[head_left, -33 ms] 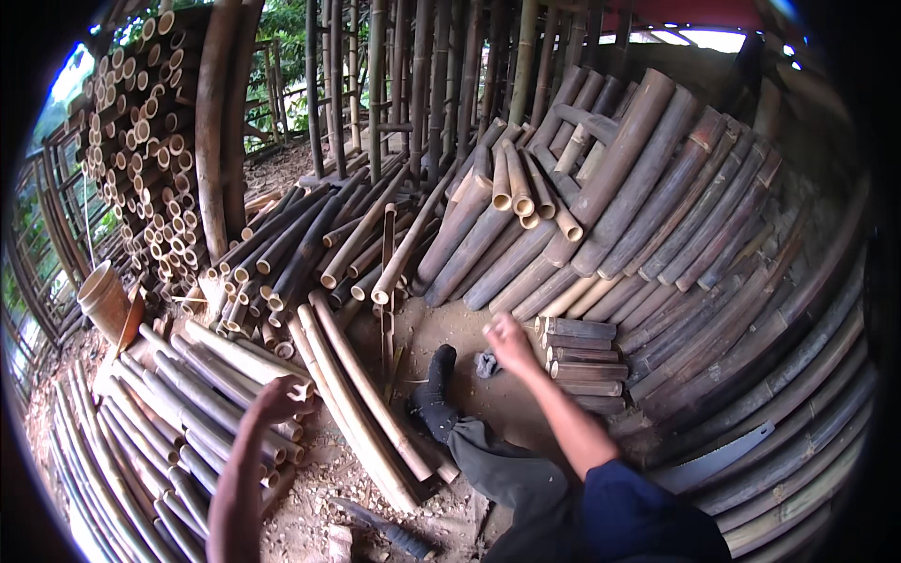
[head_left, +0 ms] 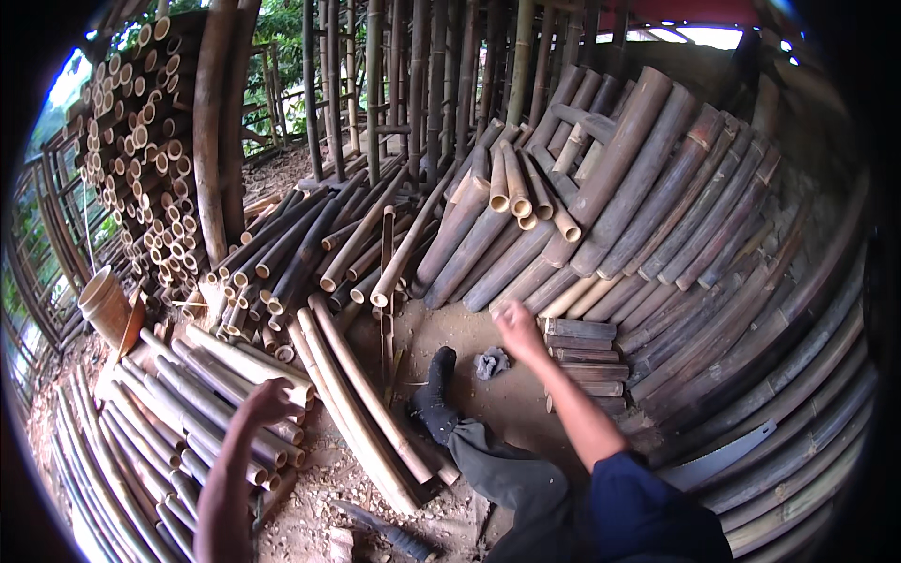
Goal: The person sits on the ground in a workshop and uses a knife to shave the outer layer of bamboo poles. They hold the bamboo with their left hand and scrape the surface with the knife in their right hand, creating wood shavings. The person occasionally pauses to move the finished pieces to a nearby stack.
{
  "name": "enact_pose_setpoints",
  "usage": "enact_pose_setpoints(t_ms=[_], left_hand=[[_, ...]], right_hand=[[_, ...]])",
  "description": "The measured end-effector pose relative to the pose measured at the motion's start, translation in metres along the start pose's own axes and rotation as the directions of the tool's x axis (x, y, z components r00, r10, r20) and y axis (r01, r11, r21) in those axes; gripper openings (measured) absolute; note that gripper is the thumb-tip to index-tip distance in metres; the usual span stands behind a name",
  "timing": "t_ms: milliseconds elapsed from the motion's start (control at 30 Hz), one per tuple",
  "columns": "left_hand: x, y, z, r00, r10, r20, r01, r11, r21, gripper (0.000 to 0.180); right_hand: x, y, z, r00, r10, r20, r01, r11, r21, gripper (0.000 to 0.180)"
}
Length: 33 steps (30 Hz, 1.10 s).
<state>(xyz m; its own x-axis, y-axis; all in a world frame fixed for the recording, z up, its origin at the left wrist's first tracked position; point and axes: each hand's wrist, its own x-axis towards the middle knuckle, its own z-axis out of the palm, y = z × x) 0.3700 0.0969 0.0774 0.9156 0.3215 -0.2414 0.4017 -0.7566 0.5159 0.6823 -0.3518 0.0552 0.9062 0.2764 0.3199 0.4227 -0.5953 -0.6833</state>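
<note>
My left hand [head_left: 270, 402] hovers over the sawn ends of pale bamboo poles [head_left: 221, 403]. Its fingers are loosely bent and apart, with nothing seen in them. Farther right, my right hand [head_left: 518, 328] is raised beside a small stack of short bamboo pieces [head_left: 584, 352], its fingers curled in and no object showing in them. Just left of and below that hand, a crumpled grey cloth [head_left: 491, 363] lies on the dirt floor. Between my hands, several long split-looking pale poles [head_left: 361, 403] lean at a slant by my dark-socked foot [head_left: 435, 394].
A knife with a wrapped handle [head_left: 389, 532] lies among chips near my leg. On the dark poles at right rests a saw blade [head_left: 723, 455]. Thick bamboo [head_left: 624, 159] is piled at back right, a tall stack [head_left: 141, 141] at back left, near an orange bucket [head_left: 108, 300].
The grey cloth now looks more spread out on the floor. My right hand has shifted slightly right and down from its earlier place; my left hand has drawn slightly left.
</note>
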Motion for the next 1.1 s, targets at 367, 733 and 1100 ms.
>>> enact_pose_setpoints(t_ms=[367,733,1100], left_hand=[[-0.104,-0.043,0.013,0.962,0.027,0.271,-0.044,0.997,0.058,0.074],[-0.151,-0.078,0.171,0.983,-0.036,0.18,0.15,0.722,-0.675,0.063],[-0.181,-0.093,0.175,0.98,-0.194,-0.034,0.101,0.645,-0.757,0.051]], right_hand=[[0.169,-0.133,-0.084,0.955,0.028,-0.295,-0.135,0.928,-0.348,0.069],[0.215,-0.055,-0.184,0.869,0.488,-0.079,-0.162,0.431,0.888,0.037],[0.185,-0.044,-0.17,0.807,0.341,-0.483,-0.032,0.84,0.541,0.051]])
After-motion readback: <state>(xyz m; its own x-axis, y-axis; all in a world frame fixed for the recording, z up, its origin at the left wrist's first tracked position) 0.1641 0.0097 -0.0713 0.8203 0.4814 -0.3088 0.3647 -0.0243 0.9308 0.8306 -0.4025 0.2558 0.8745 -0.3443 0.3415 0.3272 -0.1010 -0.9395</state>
